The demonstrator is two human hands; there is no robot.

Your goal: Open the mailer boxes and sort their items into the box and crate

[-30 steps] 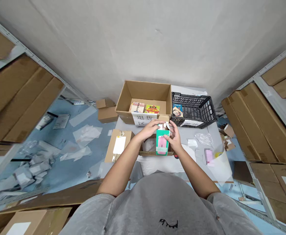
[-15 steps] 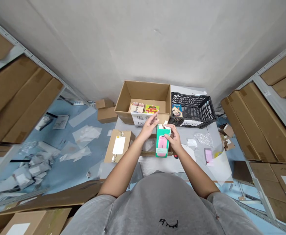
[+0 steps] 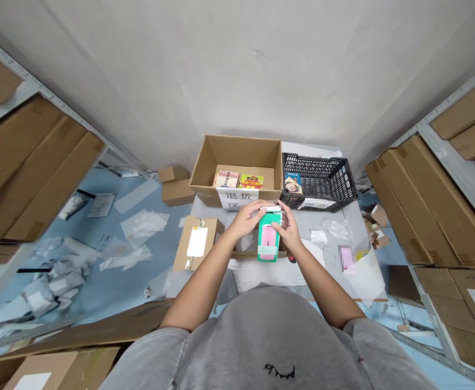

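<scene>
Left hand point(image 3: 246, 218) and right hand point(image 3: 288, 228) are both clamping the top end of a green box point(image 3: 268, 244) — seemingly keeping it upright — just below the open carton point(image 3: 237, 154) at frame center, with a black crate point(image 3: 319, 181) sitting alongside.

Whse returns area, steel racks point(image 3: 453, 173) holding brown cartons point(image 3: 424, 206), returns sign point(image 3: 237, 199) hanging on open box point(image 3: 237, 154), poly bags point(image 3: 54, 281) littering blue floor point(image 3: 95, 168)
</scene>
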